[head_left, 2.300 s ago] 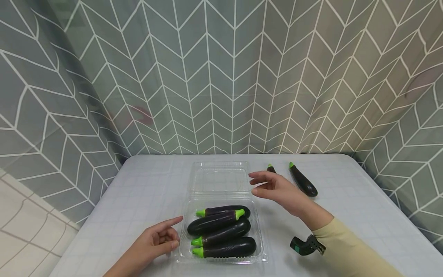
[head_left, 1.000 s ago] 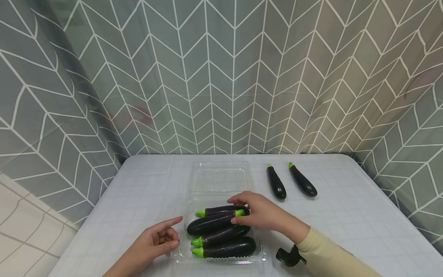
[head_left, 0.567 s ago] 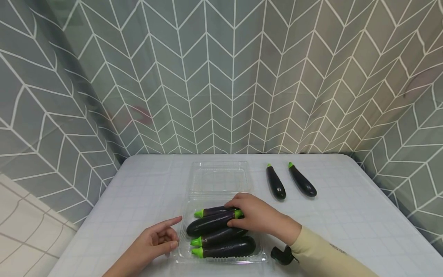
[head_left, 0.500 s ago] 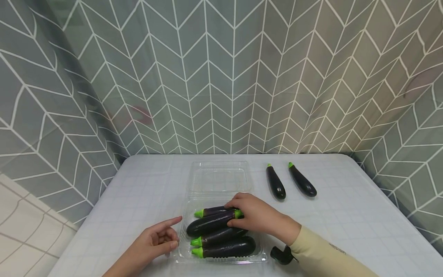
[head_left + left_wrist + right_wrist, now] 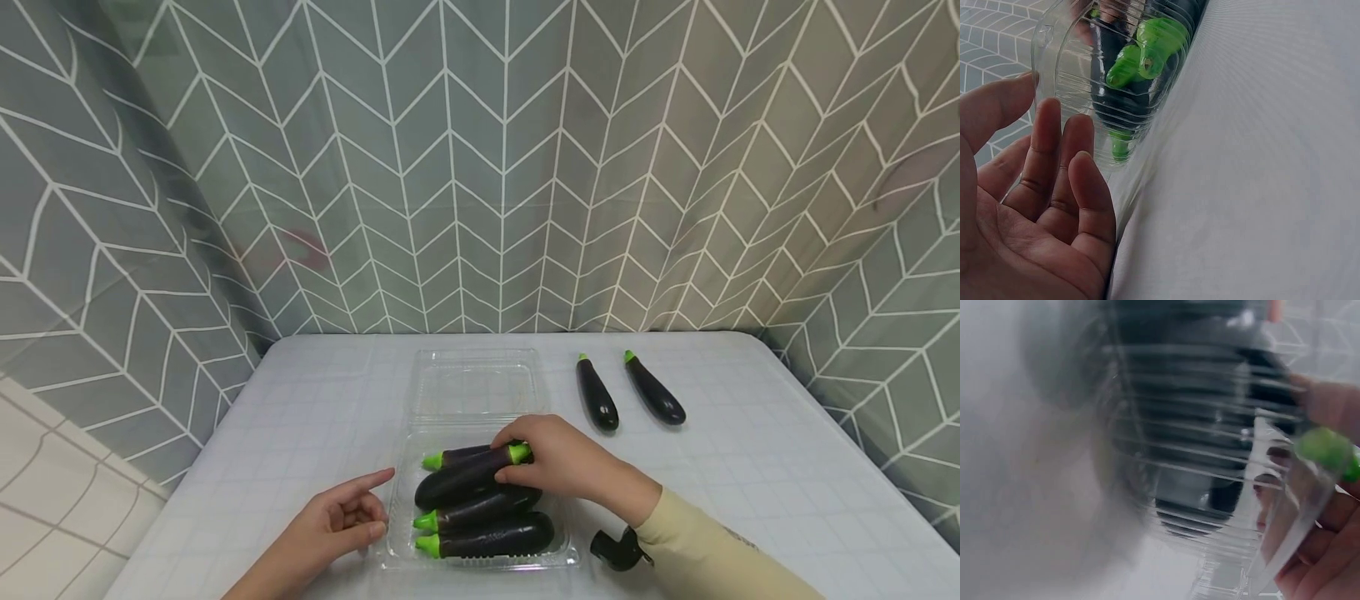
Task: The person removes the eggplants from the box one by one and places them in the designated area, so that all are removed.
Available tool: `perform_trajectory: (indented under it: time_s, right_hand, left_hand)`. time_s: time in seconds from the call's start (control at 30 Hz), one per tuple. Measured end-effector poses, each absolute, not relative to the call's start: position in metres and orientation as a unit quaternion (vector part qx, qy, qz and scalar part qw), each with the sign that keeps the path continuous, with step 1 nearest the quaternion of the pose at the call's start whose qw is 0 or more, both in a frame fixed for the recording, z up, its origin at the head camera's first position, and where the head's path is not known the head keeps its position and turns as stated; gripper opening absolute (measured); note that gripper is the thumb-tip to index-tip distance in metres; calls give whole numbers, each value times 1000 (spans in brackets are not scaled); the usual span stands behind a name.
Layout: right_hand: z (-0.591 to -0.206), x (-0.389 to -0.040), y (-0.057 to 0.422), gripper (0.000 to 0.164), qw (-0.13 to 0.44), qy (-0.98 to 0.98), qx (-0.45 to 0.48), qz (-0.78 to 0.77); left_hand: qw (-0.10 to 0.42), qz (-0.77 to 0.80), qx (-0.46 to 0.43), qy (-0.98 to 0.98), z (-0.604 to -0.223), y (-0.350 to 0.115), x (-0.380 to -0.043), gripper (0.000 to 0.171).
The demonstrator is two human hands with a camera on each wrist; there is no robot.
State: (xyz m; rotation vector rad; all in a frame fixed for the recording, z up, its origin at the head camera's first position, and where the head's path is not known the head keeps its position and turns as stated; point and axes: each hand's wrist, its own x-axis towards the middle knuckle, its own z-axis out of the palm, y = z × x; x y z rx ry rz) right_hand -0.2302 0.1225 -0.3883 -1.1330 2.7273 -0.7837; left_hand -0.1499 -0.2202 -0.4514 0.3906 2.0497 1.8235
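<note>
A clear plastic clamshell box [image 5: 567, 533] holds several dark eggplants with green stems. My right hand [image 5: 561, 458] pinches the top eggplant [image 5: 457, 479] near its stem end, thumb on the near side and fingers over the far side. Below it lie one eggplant [image 5: 480, 507] and, nearest the front, another eggplant [image 5: 498, 536]; a further one at the back is partly covered by the hand. My left hand [image 5: 337, 521] stays at the box's left edge with loosely bent fingers. In the left wrist view its fingertips are right at the clear wall [image 5: 1047, 56].
The box's lid [image 5: 476, 383] lies folded back behind it. Two loose eggplants, a left one [image 5: 597, 396] and a right one [image 5: 655, 388], rest on the white table [image 5: 315, 400] at the back right. A patterned curtain [image 5: 480, 167] surrounds the table's back and sides.
My right hand has come from the back right to the box and taken hold of the top eggplant, which has shifted slightly right and up at its stem end. The left hand has stayed put.
</note>
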Motion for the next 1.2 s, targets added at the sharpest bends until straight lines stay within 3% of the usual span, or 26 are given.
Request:
perform_trajectory:
  time_s: [0.73, 1.2]
  right_hand:
    - [-375, -231, 139, 48, 122, 782, -192, -580]
    - [-376, -232, 149, 41, 145, 670, -160, -711]
  left_hand:
    - [186, 639, 138, 733, -452, -221, -149, 64]
    - [186, 639, 143, 732, -453, -221, -151, 62]
